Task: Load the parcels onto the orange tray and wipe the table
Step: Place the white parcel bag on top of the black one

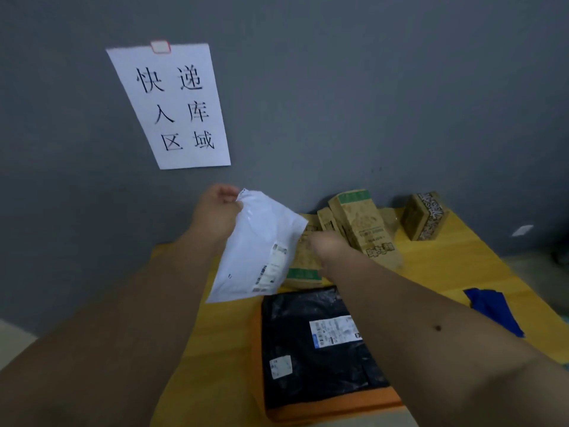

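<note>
Tabletop (446, 260): yellow, against a grey wall. Orange tray (338, 409): near edge, almost covered by one black parcel (311, 349), only its rim showing. White parcel (258, 245): held in the air above and to the far left of the tray, long axis tilted, lower corner nearest the black parcel; the tray lies down and toward the person. Brown bags (360, 223): leaning at the far edge beside a patterned box (425, 215). Blue cloth (492, 309): right of the tray. Left hand (215, 211): pinches the white parcel's top corner. Right hand (326, 245): at the brown bags, blurred; grip cannot be told.
</note>
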